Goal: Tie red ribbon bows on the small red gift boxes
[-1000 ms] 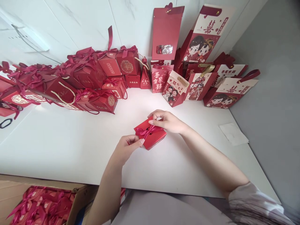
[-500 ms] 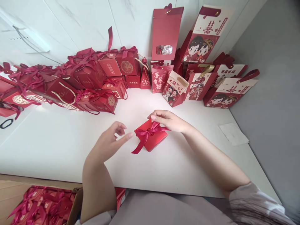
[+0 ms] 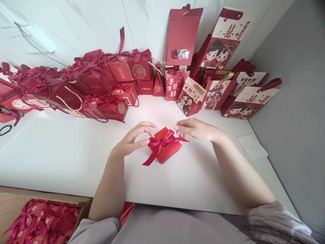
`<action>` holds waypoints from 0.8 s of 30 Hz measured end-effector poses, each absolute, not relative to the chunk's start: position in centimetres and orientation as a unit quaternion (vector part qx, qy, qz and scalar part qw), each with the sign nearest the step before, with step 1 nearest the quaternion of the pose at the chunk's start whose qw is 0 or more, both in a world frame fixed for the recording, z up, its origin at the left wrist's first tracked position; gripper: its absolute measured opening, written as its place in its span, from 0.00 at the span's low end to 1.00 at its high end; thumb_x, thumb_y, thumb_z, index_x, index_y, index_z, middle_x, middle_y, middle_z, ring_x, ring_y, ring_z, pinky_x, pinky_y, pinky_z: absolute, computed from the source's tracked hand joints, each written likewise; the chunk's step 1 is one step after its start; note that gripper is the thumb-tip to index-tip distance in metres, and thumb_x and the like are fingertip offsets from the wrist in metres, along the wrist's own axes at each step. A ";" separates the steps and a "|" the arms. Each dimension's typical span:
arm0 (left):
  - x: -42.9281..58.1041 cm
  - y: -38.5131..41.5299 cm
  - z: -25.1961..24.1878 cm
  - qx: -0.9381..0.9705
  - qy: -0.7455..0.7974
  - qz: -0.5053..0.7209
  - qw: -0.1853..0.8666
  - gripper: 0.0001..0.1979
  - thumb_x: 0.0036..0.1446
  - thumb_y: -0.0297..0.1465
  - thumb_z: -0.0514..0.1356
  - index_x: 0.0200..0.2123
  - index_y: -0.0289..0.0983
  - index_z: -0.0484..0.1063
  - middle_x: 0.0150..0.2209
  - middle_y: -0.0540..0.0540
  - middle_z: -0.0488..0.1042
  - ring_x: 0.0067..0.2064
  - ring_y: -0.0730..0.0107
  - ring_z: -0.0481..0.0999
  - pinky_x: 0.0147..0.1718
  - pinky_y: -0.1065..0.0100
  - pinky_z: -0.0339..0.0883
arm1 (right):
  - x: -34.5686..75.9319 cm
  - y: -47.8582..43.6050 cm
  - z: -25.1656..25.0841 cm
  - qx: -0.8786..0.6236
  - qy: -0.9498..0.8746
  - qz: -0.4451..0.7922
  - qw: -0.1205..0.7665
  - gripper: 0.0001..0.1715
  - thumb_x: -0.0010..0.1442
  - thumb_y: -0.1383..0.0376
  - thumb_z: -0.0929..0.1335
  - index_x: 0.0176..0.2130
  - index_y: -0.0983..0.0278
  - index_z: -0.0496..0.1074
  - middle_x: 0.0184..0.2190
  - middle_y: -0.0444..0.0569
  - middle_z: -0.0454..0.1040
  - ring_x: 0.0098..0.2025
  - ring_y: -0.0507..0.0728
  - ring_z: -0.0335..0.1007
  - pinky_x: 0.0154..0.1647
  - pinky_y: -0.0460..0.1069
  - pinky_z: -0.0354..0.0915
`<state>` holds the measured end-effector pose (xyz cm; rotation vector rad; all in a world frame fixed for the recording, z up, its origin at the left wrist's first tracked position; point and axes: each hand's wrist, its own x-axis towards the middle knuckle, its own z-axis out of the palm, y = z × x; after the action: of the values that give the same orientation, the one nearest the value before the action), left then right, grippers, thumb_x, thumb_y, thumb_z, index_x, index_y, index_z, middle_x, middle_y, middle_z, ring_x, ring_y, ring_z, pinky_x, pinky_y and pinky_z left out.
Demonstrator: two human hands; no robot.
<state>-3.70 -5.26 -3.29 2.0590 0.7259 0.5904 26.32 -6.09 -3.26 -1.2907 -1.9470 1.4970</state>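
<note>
A small red gift box (image 3: 169,153) sits on the white table in front of me, tied with a dark pink satin ribbon (image 3: 162,143) in a bow. One ribbon tail hangs toward the lower left, the other sticks out to the right. At the box's left edge is my left hand (image 3: 135,137), fingers apart and curved, thumb at or very near the bow's left loop; contact is hard to tell. My right hand (image 3: 194,129) hovers just off the box's upper right side, fingers loosely bent, with nothing visible in it.
Red ribboned boxes (image 3: 96,81) are piled along the wall at the back left. Several printed paper gift bags (image 3: 189,96) stand at the back right. White paper (image 3: 252,146) lies near the right edge. A carton (image 3: 85,208) of similar red boxes is at lower left.
My right hand has let go of the box's upper corner and moved right. My left hand has come up and right to the box's left side. The box has barely moved.
</note>
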 end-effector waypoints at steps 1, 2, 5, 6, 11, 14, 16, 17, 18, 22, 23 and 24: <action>-3.5 -5.3 -3.3 0.829 0.287 0.225 0.424 0.08 0.63 0.34 0.57 0.43 0.41 0.73 0.59 0.37 0.69 0.63 0.53 0.66 0.62 0.50 0.61 | 26.5 -6.3 -2.9 -0.453 -0.700 0.529 0.160 0.26 0.64 0.44 0.66 0.29 0.62 0.71 0.27 0.47 0.76 0.30 0.56 0.71 0.34 0.50 0.64; -3.3 -5.4 -3.3 0.832 0.286 0.213 0.425 0.08 0.63 0.33 0.57 0.44 0.40 0.73 0.59 0.37 0.69 0.64 0.53 0.66 0.63 0.50 0.60 | 26.6 -6.5 -2.5 -0.446 -0.705 0.533 0.141 0.25 0.64 0.45 0.66 0.29 0.63 0.71 0.26 0.47 0.75 0.30 0.55 0.71 0.33 0.50 0.64; -2.4 -5.8 -3.6 0.830 0.299 0.198 0.427 0.03 0.62 0.32 0.59 0.38 0.39 0.70 0.59 0.39 0.68 0.64 0.55 0.65 0.63 0.52 0.59 | 26.9 -7.0 -1.6 -0.432 -0.702 0.549 0.139 0.19 0.63 0.50 0.68 0.32 0.62 0.70 0.28 0.45 0.75 0.30 0.55 0.73 0.34 0.49 0.64; -2.1 -5.9 -3.8 0.829 0.305 0.202 0.423 0.03 0.61 0.31 0.60 0.35 0.38 0.68 0.59 0.39 0.68 0.64 0.55 0.65 0.63 0.52 0.59 | 27.0 -7.2 -1.4 -0.432 -0.704 0.541 0.156 0.16 0.63 0.52 0.69 0.34 0.62 0.70 0.28 0.44 0.75 0.30 0.55 0.73 0.34 0.48 0.64; -2.0 -5.9 -4.3 0.824 0.302 0.239 0.416 0.11 0.57 0.30 0.65 0.34 0.39 0.63 0.59 0.39 0.68 0.64 0.55 0.64 0.62 0.52 0.60 | 26.8 -7.7 -0.5 -0.421 -0.753 0.458 0.214 0.10 0.65 0.57 0.67 0.41 0.61 0.72 0.33 0.45 0.76 0.34 0.54 0.71 0.36 0.48 0.63; -2.4 -5.6 -4.4 0.822 0.281 0.246 0.431 0.11 0.56 0.30 0.66 0.37 0.39 0.64 0.59 0.39 0.67 0.64 0.55 0.64 0.62 0.52 0.59 | 26.8 -7.9 -0.1 -0.383 -0.786 0.450 0.184 0.11 0.65 0.57 0.68 0.42 0.61 0.74 0.37 0.45 0.78 0.36 0.54 0.71 0.39 0.48 0.64; -2.6 -5.4 -4.5 0.826 0.270 0.240 0.433 0.11 0.56 0.30 0.67 0.37 0.39 0.66 0.59 0.39 0.67 0.64 0.55 0.65 0.63 0.52 0.59 | 26.7 -8.0 -0.1 -0.351 -0.809 0.439 0.173 0.09 0.63 0.59 0.70 0.43 0.60 0.75 0.40 0.44 0.79 0.39 0.54 0.73 0.42 0.48 0.65; -2.7 -5.4 -4.5 0.829 0.265 0.237 0.431 0.12 0.55 0.31 0.68 0.37 0.39 0.67 0.59 0.39 0.67 0.64 0.55 0.65 0.63 0.52 0.59 | 26.6 -8.0 -0.1 -0.339 -0.820 0.427 0.173 0.09 0.63 0.61 0.70 0.44 0.60 0.76 0.42 0.44 0.79 0.41 0.54 0.74 0.44 0.48 0.65; -2.7 -5.3 -4.5 0.832 0.263 0.233 0.430 0.12 0.54 0.31 0.69 0.37 0.39 0.67 0.59 0.40 0.67 0.63 0.55 0.66 0.63 0.52 0.59 | 26.6 -8.1 -0.2 -0.331 -0.830 0.413 0.176 0.09 0.63 0.64 0.69 0.44 0.59 0.75 0.43 0.45 0.78 0.42 0.55 0.74 0.46 0.48 0.65; -2.5 -5.3 -4.5 0.831 0.274 0.228 0.428 0.13 0.53 0.32 0.70 0.34 0.38 0.67 0.58 0.39 0.68 0.63 0.55 0.66 0.62 0.53 0.60 | 26.2 -8.4 -0.5 -0.343 -0.858 0.328 0.197 0.11 0.63 0.73 0.66 0.42 0.61 0.74 0.42 0.46 0.78 0.41 0.54 0.72 0.45 0.48 0.64; -2.4 -5.3 -4.5 0.829 0.276 0.233 0.428 0.13 0.53 0.32 0.70 0.33 0.38 0.67 0.58 0.39 0.68 0.62 0.55 0.67 0.62 0.53 0.60 | 26.2 -8.4 -0.5 -0.352 -0.861 0.308 0.198 0.10 0.63 0.73 0.65 0.41 0.62 0.73 0.40 0.46 0.77 0.40 0.54 0.71 0.43 0.48 0.64; -2.4 -5.4 -4.5 0.827 0.276 0.240 0.426 0.13 0.53 0.32 0.70 0.33 0.38 0.66 0.58 0.39 0.68 0.62 0.55 0.67 0.62 0.53 0.61 | 26.1 -8.5 -0.5 -0.363 -0.862 0.293 0.198 0.09 0.62 0.74 0.66 0.39 0.62 0.72 0.37 0.46 0.77 0.37 0.54 0.70 0.41 0.48 0.63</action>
<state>-2.39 -5.38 -4.46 2.0678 0.6888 0.5993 26.12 -8.46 -0.50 -1.0149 -2.4140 0.8192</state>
